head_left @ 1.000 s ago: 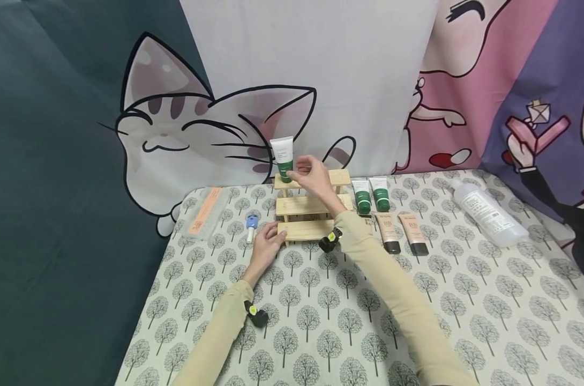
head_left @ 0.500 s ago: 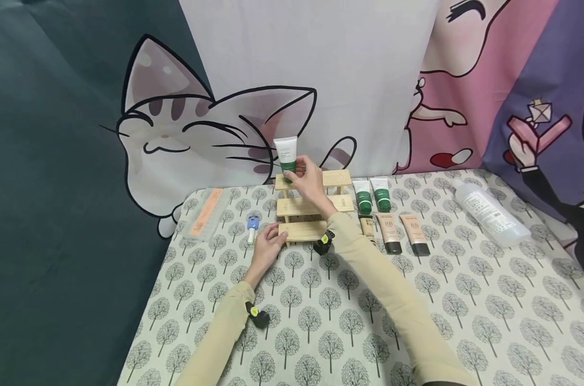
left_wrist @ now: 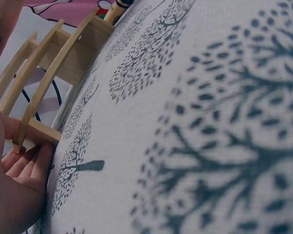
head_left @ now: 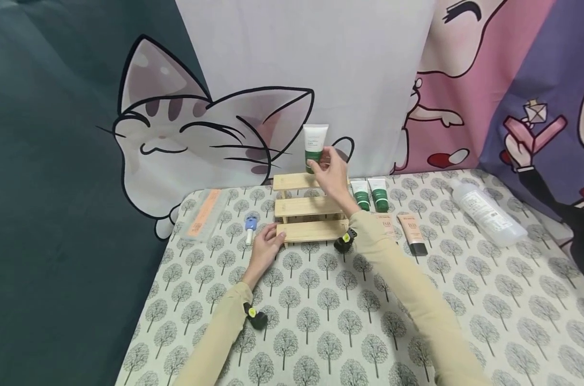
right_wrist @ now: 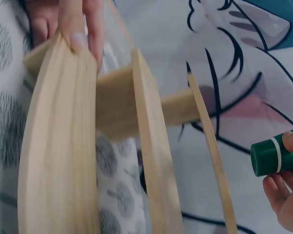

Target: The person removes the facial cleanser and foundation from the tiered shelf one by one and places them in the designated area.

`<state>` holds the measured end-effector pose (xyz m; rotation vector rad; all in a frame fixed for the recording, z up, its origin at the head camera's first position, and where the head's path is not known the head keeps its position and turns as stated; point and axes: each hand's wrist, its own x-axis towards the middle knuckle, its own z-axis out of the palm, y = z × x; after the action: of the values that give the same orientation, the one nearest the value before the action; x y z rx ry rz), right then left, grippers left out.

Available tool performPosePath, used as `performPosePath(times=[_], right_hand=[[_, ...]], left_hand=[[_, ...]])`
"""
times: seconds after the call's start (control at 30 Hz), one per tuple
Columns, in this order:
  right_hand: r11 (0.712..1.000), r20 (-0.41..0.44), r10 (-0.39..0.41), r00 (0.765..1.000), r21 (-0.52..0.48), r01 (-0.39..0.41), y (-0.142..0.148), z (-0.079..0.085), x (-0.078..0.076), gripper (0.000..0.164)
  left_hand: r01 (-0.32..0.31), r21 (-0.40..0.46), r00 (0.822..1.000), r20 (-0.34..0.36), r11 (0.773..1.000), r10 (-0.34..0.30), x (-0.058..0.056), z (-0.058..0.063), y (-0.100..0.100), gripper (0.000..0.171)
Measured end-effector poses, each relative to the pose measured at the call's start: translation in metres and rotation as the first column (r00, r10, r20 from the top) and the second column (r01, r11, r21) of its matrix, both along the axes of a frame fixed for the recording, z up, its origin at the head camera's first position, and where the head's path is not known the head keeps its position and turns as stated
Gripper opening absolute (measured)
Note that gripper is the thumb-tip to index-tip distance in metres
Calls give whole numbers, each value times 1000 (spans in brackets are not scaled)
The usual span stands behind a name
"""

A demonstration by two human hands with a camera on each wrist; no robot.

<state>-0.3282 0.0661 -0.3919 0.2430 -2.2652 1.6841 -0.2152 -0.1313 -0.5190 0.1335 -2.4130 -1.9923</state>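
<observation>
My right hand [head_left: 332, 174] pinches a white squeeze tube [head_left: 316, 139] with a green lower part, cap down, over the top step of the wooden tiered stand [head_left: 308, 206]. In the right wrist view its green cap [right_wrist: 264, 158] hangs apart from the steps. My left hand [head_left: 264, 247] grips the left end of the stand's lowest step. In the left wrist view the left hand's fingers [left_wrist: 31, 165] lie under that step's end, while the thumb rests on top of it in the right wrist view [right_wrist: 75, 29].
Two like green-and-white tubes [head_left: 379, 195] lie right of the stand, with beige BB cream tubes [head_left: 412, 230] in front. A clear bottle [head_left: 487, 212] lies far right. Left are a small blue-and-white item [head_left: 251, 229] and a clear packet with an orange strip [head_left: 205, 214].
The tube stood at the left of the top step with my right hand beside it; the hand has gripped it and moved it right and upward. My left hand stays on the stand.
</observation>
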Motion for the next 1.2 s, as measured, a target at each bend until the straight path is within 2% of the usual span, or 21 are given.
performPosePath(times=[0.17,0.43,0.63,0.83,0.97,1.2], right_hand=[[999,-12,-37,999,7,37,26,1,1,42],[995,10,-95,995,25,95,59,-3,4,42],[985,-2,-154,988,83,154,85,-6,7,41],[972,59,-209,976,125,200,115,-4,9,43],[956,101,-256,961,173,236,137,-6,10,44],[914,105,-329,938,285,289,166,-16,10,46]], left_hand=[[-6,6,1000,2,1000,6,-1,-2,0,48],[-13,9,1000,14,1000,13,-2,1,0,50],[-8,25,1000,26,1000,8,-3,-2,1,51],[-3,35,999,37,999,1,-4,-2,3,52],[-4,32,999,43,999,3,-4,-3,3,52],[-8,28,1000,29,1000,7,-4,-2,1,51]])
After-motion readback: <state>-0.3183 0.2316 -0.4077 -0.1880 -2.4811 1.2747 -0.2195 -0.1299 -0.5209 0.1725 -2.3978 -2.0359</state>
